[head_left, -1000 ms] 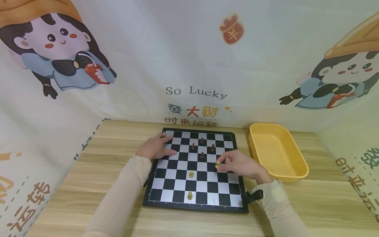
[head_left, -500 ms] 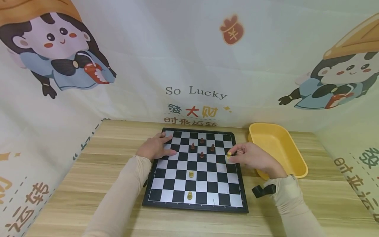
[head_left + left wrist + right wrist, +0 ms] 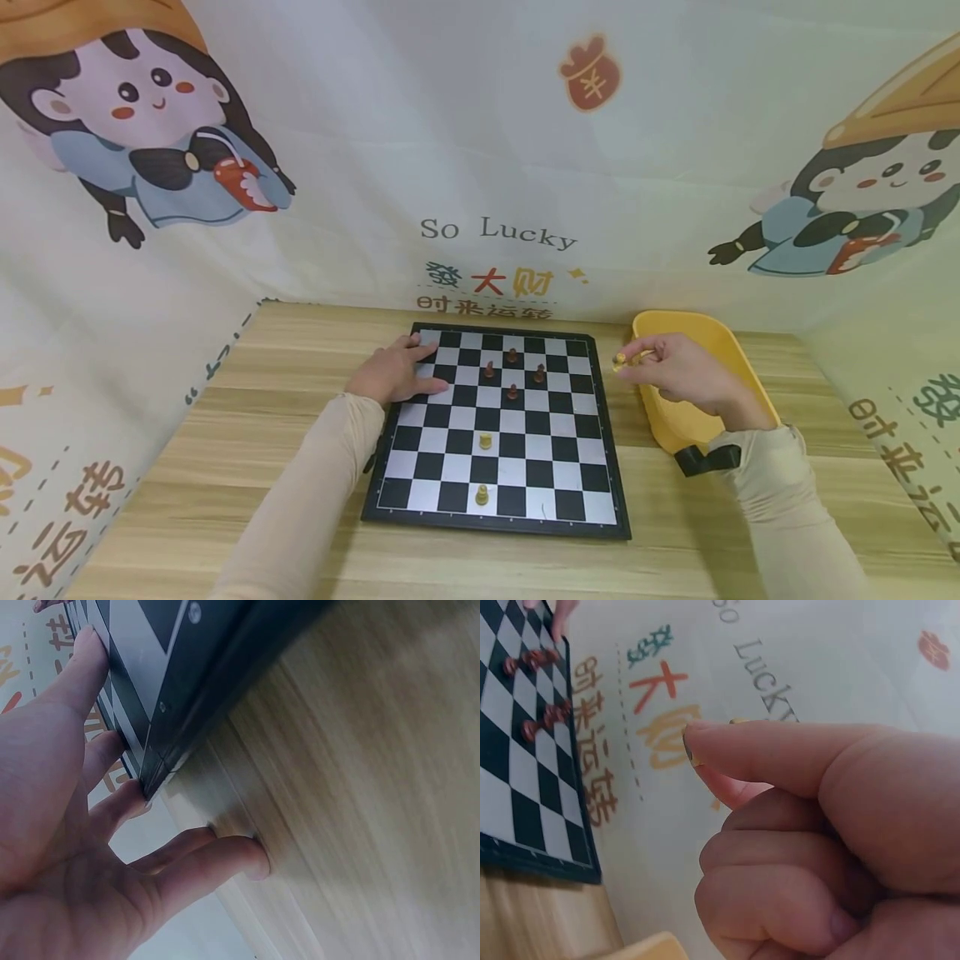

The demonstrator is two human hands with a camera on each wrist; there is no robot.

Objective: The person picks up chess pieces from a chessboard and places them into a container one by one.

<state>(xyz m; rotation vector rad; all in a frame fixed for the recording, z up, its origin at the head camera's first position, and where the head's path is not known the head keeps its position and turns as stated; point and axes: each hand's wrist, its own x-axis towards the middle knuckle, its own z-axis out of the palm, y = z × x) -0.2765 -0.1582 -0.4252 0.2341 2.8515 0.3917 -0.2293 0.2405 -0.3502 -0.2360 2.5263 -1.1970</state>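
Note:
My right hand (image 3: 686, 375) pinches a small yellow chess piece (image 3: 618, 360) between thumb and index finger, over the near-left rim of a yellow tub. In the right wrist view the fingertips mostly hide the piece, and the other fingers are curled into the palm. My left hand (image 3: 390, 373) rests spread over the left edge of the chessboard (image 3: 540, 475); in the left wrist view its thumb lies on the squares while some fingers reach down to the table. Several dark red pieces (image 3: 512, 391) stand toward the board's far side. Two yellow pieces, one mid-board (image 3: 485, 441) and one nearer (image 3: 482, 494), stand upright.
The yellow tub (image 3: 720, 329) stands right of the board, partly covered by the right hand and wrist. Wood-grain table (image 3: 225, 433) surrounds the board. A printed cloth (image 3: 360, 150) hangs behind and at both sides.
My right hand has moved right and away from me, carrying the yellow chess piece off the board toward the tub. The left hand and the pieces on the board stay put.

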